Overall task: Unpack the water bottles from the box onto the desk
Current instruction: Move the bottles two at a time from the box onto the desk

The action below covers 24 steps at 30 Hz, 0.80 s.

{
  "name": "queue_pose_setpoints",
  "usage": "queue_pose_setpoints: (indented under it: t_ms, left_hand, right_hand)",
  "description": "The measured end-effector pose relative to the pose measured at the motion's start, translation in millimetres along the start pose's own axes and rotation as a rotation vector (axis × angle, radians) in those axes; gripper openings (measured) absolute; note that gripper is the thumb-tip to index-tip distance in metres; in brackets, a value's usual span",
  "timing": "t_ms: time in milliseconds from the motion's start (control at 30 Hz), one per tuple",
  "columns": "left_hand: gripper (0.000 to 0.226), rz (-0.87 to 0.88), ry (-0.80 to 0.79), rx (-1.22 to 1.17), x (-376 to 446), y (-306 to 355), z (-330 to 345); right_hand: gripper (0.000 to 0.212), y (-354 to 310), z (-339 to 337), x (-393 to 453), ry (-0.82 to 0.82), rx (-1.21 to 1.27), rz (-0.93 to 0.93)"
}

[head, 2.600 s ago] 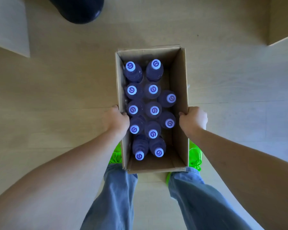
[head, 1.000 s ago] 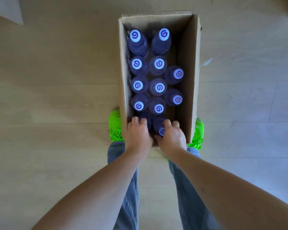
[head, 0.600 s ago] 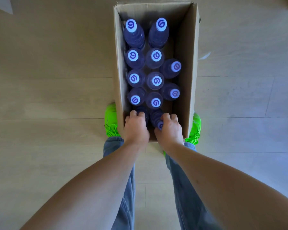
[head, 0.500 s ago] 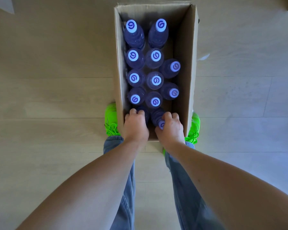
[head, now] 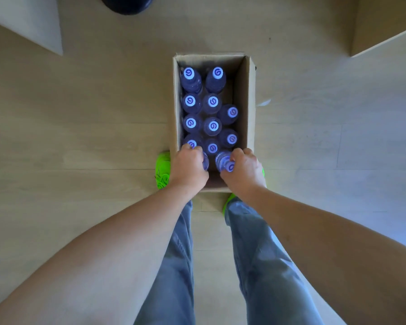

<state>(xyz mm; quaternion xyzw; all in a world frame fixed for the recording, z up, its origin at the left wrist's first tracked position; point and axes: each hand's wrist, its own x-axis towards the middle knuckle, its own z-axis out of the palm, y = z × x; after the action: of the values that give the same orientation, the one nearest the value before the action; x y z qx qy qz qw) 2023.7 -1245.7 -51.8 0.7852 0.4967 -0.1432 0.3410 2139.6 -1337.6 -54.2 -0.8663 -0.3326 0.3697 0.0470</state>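
Pale wood-plank floor [head: 80, 137]; corner of a light desk [head: 389, 24] at upper right, another pale panel at upper left, a dark round object at the top edge. Open cardboard box [head: 248, 118] standing on the floor between green shoes [head: 162, 170], not on the desk.

Box packed with upright water bottles [head: 212, 102], purple-tinted, white caps with a swirl mark; two columns along the left wall, two more toward the right wall, far right corner vacant.

Left hand [head: 185, 168] curled round the nearest left bottle [head: 205, 162] at neck height. Right hand [head: 244, 170] clamped likewise on the nearest right bottle [head: 224, 161], cap showing beside the thumb. Whether either is clear of the box bottom: cannot tell.

Handling, judged: full bottles, moderately heavy; thin plastic walls likely to give under squeeze, smooth and possibly slippery. Best hold at the stiff neck under the cap collar, or around the shoulder. Straight vertical pull advised to avoid snagging neighbours or the box wall.
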Motion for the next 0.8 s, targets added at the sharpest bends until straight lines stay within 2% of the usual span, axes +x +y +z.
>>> queue_pose_setpoints:
  t_ms: [167, 367, 500, 667, 800]
  left_hand:
    - [0.028, 0.011, -0.002, -0.037, -14, 27, -55]
    - [0.032, 0.105, 0.022, -0.040, -26, 65, -122]
    - [0.028, 0.114, 0.044, -0.027, -26, 82, -176]
    - [0.017, 0.162, 0.121, -0.018, -32, 119, -251]
    - [0.024, 0.158, 0.152, 0.029, -41, 151, -298]
  right_hand:
    - [0.028, -27, -54, -17, 0.052, 0.011, -0.036]
    - [0.030, -60, -119, -31, 0.097, 0.095, -0.117]
    - [0.029, -81, -167, -36, 0.136, 0.158, -0.098]
    - [0.036, -104, -234, -45, 0.152, 0.104, -0.091]
    - [0.031, -126, -287, -56, 0.206, 0.128, -0.125]
